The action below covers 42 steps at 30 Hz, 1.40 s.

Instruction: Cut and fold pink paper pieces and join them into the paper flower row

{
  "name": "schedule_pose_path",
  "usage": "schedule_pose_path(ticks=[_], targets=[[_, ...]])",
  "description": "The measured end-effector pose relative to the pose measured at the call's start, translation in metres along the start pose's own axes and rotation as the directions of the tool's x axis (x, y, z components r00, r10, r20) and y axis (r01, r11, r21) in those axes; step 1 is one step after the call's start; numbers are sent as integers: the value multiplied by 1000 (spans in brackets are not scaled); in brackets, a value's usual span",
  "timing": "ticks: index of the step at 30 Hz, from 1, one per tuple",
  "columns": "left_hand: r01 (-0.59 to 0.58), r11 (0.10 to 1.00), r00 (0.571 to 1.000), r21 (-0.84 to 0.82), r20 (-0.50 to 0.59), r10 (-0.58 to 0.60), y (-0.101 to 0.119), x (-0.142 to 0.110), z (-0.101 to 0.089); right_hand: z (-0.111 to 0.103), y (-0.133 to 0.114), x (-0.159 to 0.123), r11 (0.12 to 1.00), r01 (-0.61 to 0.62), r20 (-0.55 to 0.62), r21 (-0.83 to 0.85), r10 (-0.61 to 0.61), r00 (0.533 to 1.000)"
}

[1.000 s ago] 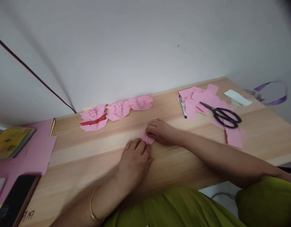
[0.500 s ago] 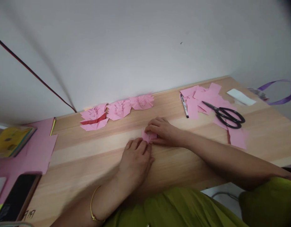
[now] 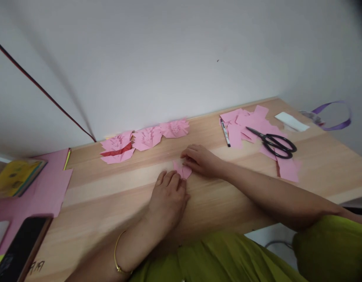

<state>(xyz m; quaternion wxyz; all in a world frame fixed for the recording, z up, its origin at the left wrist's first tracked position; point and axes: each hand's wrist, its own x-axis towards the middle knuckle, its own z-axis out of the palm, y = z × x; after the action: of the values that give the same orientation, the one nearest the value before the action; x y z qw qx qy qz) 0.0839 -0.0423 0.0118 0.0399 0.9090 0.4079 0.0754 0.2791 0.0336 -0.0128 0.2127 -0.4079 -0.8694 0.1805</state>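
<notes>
3 frilly pink paper shapes [image 3: 147, 138] look done, but the small creased pink paper [image 3: 187, 172] on the tan wooden table [image 3: 110, 192] seems unfinished, between the curled left hand [image 3: 167, 199] and right hand [image 3: 203, 160], grips hard to tell.

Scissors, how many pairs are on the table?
1: the black-handled metal scissors lie across loose pink paper pieces on the light wooden table's right side. Any under the paper would be hidden.

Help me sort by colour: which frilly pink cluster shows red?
The leftmost cluster, with a red strip across it; the middle cluster and right cluster show only pink.
</notes>
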Motion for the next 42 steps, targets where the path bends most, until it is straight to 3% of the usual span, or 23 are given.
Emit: schedule_pose_path(ticks=[8,14,18,27,36,42], targets=[[-10,1000,1000,2,15,10,-1,1,0,4,-9,-1,996,-57,36,-74,60,998],[-8,1000,1000,1,6,8,0,0,2,4,-7,5,993,-109,4,-52,109,994],[-5,1000,1000,14,6,5,0,-1,4,4,-7,1,997,-81,-29,4,81,996],[52,998,996,30,64,-54,2,3,-8,5,-12,1,992,-118,1,-48,118,993],[117,992,993,47,26,-118,2,-5,-2,7,-12,-2,999,-13,-10,-47,12,1000],[114,992,993,48,24,-116,2,-5,-2,7,-11,2,992,-111,14,-63,112,994]])
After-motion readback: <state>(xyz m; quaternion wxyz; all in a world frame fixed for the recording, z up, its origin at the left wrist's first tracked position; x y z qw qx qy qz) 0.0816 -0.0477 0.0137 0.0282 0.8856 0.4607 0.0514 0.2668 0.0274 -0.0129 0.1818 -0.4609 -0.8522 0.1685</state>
